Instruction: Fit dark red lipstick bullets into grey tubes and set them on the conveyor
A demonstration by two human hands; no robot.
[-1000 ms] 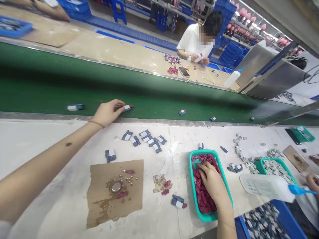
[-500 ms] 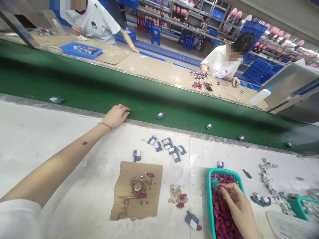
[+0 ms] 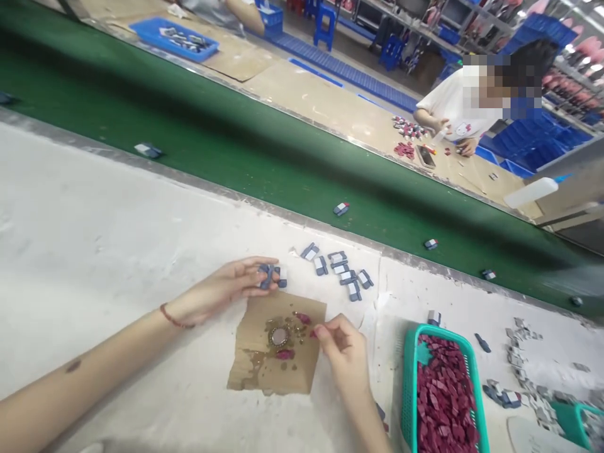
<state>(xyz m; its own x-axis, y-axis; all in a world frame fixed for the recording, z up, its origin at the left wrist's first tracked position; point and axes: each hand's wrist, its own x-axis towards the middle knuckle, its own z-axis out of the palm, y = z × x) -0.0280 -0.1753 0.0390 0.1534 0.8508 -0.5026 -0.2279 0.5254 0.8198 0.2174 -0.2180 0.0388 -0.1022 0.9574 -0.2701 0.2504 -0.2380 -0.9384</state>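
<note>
My left hand (image 3: 236, 283) has its fingers closed round a small blue-grey part (image 3: 265, 277), just beyond the cardboard piece (image 3: 245, 365). Right by its fingertips is another blue-grey part with a white face (image 3: 282, 277). Over the cardboard's right edge, my right hand (image 3: 344, 349) pinches a small dark red piece (image 3: 315, 332). On the cardboard sit a round metal cap (image 3: 279, 337) in spilled brownish liquid and two dark red pieces (image 3: 285, 355). A green basket (image 3: 409, 384) full of dark red pieces stands to the right.
Several blue-grey parts (image 3: 346, 277) lie beyond the cardboard. A green conveyor belt (image 3: 264, 170) crosses behind, carrying spaced parts (image 3: 341, 209). Grey-white pieces (image 3: 519, 358) are scattered at right. Across the belt, a person (image 3: 472, 107) works near a white bottle (image 3: 533, 192).
My left hand has come back from the belt's edge with a blue-grey part. My right hand has left the basket and moved left to the cardboard with a red piece. The view has shifted.
</note>
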